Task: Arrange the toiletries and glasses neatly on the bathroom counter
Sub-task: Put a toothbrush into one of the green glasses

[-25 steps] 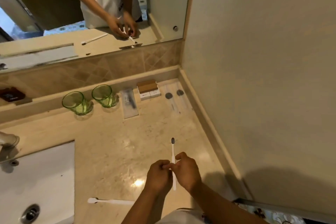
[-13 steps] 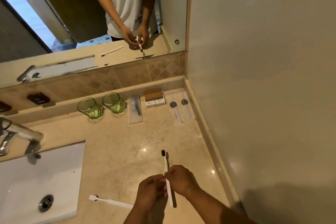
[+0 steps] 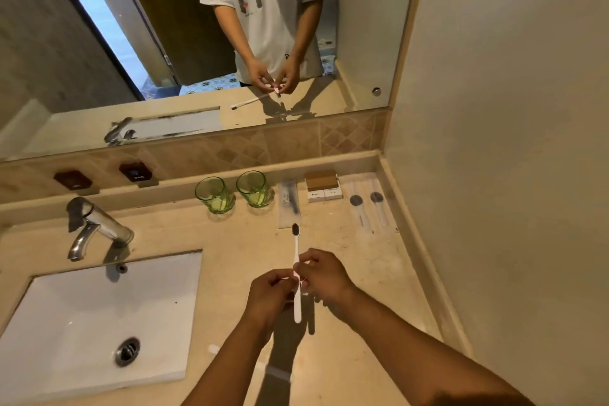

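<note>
A white toothbrush (image 3: pixel 296 250) with dark bristles is held upright over the counter (image 3: pixel 362 260), pinched at mid-handle by my left hand (image 3: pixel 268 297) and my right hand (image 3: pixel 324 277). A second white toothbrush (image 3: pixel 214 349) lies flat near the front edge, mostly hidden under my left forearm. Two green glasses (image 3: pixel 215 195) (image 3: pixel 254 188) stand side by side along the back ledge. To their right lie a clear-wrapped comb packet (image 3: pixel 290 204), small boxes (image 3: pixel 323 186) and two wrapped toothbrush packs (image 3: pixel 369 206).
A white sink (image 3: pixel 99 316) with a drain sits at left, below a chrome faucet (image 3: pixel 95 224). Two dark holders (image 3: pixel 135 171) rest on the ledge. A mirror (image 3: pixel 197 43) spans the back; a wall (image 3: pixel 510 142) closes off the right side.
The view has tilted up, showing more of the mirror and faucet. Both hands keep hold of the toothbrush, now upright and a little closer to the back row.
</note>
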